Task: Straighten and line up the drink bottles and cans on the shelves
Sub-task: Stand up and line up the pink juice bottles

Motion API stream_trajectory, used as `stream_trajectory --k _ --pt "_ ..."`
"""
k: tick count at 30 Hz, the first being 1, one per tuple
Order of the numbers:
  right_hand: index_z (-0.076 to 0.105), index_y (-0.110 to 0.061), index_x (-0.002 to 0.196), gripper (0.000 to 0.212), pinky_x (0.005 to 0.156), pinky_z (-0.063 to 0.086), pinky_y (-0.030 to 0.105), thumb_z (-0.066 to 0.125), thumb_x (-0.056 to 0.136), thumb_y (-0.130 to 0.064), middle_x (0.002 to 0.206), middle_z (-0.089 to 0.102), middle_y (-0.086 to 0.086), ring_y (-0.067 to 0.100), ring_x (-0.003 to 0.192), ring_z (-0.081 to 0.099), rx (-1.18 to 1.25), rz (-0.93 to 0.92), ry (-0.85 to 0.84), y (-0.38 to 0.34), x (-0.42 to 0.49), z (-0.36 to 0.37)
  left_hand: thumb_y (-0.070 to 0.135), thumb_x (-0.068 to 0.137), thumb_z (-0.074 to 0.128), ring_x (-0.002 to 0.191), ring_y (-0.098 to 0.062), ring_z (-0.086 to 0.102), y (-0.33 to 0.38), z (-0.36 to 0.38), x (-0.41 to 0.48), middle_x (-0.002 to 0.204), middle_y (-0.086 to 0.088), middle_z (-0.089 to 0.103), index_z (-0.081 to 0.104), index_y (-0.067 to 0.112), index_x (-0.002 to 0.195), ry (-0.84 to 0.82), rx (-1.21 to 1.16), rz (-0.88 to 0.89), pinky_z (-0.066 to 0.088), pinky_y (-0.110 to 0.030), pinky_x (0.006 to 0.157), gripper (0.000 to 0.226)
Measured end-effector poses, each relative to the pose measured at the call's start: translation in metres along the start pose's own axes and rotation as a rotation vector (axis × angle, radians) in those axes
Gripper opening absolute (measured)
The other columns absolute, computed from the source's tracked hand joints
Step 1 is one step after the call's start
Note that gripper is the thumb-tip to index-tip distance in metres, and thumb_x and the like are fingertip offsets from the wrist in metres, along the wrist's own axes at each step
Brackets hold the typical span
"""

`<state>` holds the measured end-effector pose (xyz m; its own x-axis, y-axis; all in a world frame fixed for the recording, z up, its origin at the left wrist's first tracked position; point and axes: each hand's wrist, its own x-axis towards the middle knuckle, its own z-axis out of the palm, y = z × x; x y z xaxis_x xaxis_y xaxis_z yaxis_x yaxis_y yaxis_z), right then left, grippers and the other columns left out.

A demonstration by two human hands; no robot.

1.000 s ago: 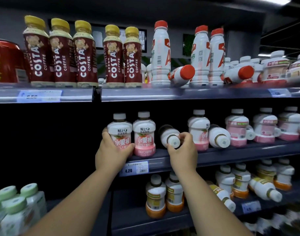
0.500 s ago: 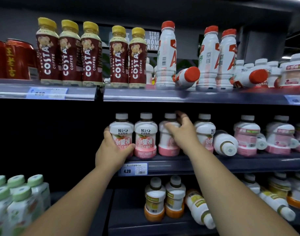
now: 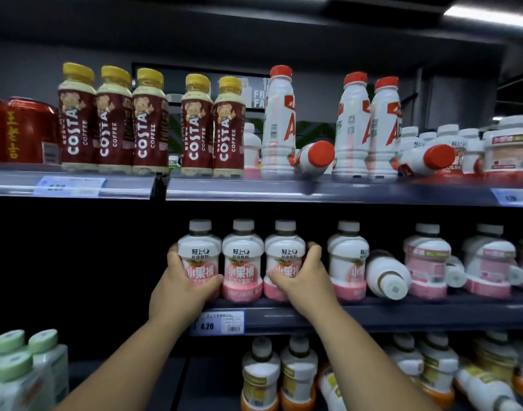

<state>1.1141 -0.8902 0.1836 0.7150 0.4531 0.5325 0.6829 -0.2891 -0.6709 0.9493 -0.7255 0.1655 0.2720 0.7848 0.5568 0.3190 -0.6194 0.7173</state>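
Three upright pink-and-white bottles stand side by side on the middle shelf [image 3: 402, 315]. My left hand [image 3: 180, 287] grips the leftmost bottle [image 3: 198, 253] from its left side. My right hand [image 3: 303, 281] grips the third bottle [image 3: 284, 253] from its right side; the second bottle [image 3: 243, 259] stands between them. A fourth pink bottle [image 3: 347, 262] stands upright a gap to the right. Beside it a white bottle [image 3: 386, 275] lies on its side, cap toward me.
On the top shelf stand Costa coffee bottles [image 3: 149, 123], red cans [image 3: 28, 129] and tall white red-capped bottles [image 3: 279, 120]; two red-capped bottles [image 3: 313, 158] [image 3: 426, 160] lie tipped over. Orange-based bottles [image 3: 261, 378] fill the bottom shelf, several fallen. Green-capped bottles [image 3: 22, 372] stand at lower left.
My right hand stood the fallen bottle upright next to the second one, then slid from its cap down to grip its right side. My left hand stayed on the leftmost bottle.
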Motion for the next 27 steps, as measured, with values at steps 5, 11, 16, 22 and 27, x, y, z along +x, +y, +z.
stream_trajectory --k 5,11,16,22,27 --pt "0.021 -0.017 0.14 0.086 0.077 0.045 0.035 0.071 0.077 -0.048 0.121 0.061 0.012 0.034 0.107 0.06 -0.036 -0.009 -0.023 0.001 -0.0008 -0.0011 0.05 0.065 0.083 0.101 -0.033 0.064 0.0003 -0.0003 -0.0008 0.115 -0.007 0.066 0.026 0.027 0.139 0.003 0.0 -0.001 0.049 -0.039 0.078 0.096" --pt "0.02 -0.019 0.14 0.092 0.073 0.042 0.034 0.072 0.075 -0.057 0.119 0.062 0.011 0.034 0.106 0.061 -0.061 0.003 0.008 0.0006 -0.0019 -0.0001 0.051 0.063 0.083 0.099 -0.031 0.065 -0.0017 -0.0002 -0.0004 0.112 -0.006 0.066 0.028 0.028 0.137 0.004 -0.005 0.005 0.051 -0.041 0.078 0.095" --pt "0.018 -0.02 0.141 0.093 0.073 0.04 0.033 0.071 0.075 -0.058 0.121 0.061 0.01 0.033 0.108 0.061 -0.059 0.001 0.004 0.002 -0.001 0.0009 0.051 0.063 0.083 0.098 -0.031 0.065 -0.003 0.0008 0.0005 0.112 -0.005 0.066 0.028 0.027 0.137 0.009 0.0 0.014 0.051 -0.039 0.077 0.095" --pt "0.015 -0.018 0.145 0.095 0.08 0.044 0.035 0.071 0.077 -0.054 0.131 0.057 0.01 0.031 0.115 0.058 -0.028 -0.009 -0.031 0.0009 -0.0035 0.0006 0.053 0.062 0.082 0.098 -0.03 0.065 -0.0041 0.0007 0.0015 0.113 -0.004 0.065 0.027 0.027 0.138 0.006 0.007 0.018 0.05 -0.039 0.076 0.097" --pt "0.025 -0.018 0.138 0.084 0.077 0.045 0.034 0.073 0.076 -0.048 0.121 0.061 0.01 0.031 0.106 0.06 0.004 0.027 -0.026 0.0002 -0.0012 -0.0009 0.053 0.062 0.082 0.099 -0.03 0.065 -0.0044 0.0003 0.0034 0.112 -0.004 0.065 0.026 0.027 0.138 -0.007 0.004 0.011 0.051 -0.038 0.078 0.099"
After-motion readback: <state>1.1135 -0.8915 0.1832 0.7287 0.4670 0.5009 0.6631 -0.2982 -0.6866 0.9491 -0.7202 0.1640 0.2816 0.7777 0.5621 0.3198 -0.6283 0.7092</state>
